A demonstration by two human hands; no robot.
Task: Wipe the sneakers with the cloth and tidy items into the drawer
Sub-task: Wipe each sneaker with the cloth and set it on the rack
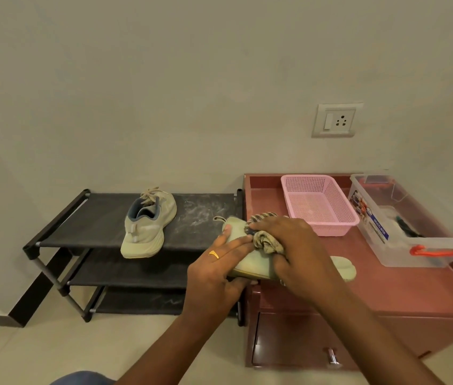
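Note:
One pale beige sneaker (pixel 147 226) stands on the top shelf of the black shoe rack (pixel 94 218), heel toward me. The second sneaker (pixel 253 259) lies across the left front corner of the reddish-brown cabinet (pixel 386 287). My left hand (pixel 217 273) grips it from the left side, thumb under the sole and fingers lying over the upper. My right hand (pixel 294 245) holds a bunched beige-and-brown cloth (pixel 267 241) pressed onto the sneaker's top. The cabinet's drawer (pixel 289 340), with a metal knob (pixel 333 357), is below my arms and looks closed.
A pink mesh basket (pixel 319 204) and a clear plastic box (pixel 414 220) with an orange handle sit on the cabinet top, behind and right of my hands. White dust marks the rack's top shelf (pixel 200 215). A wall socket (pixel 336 120) is above.

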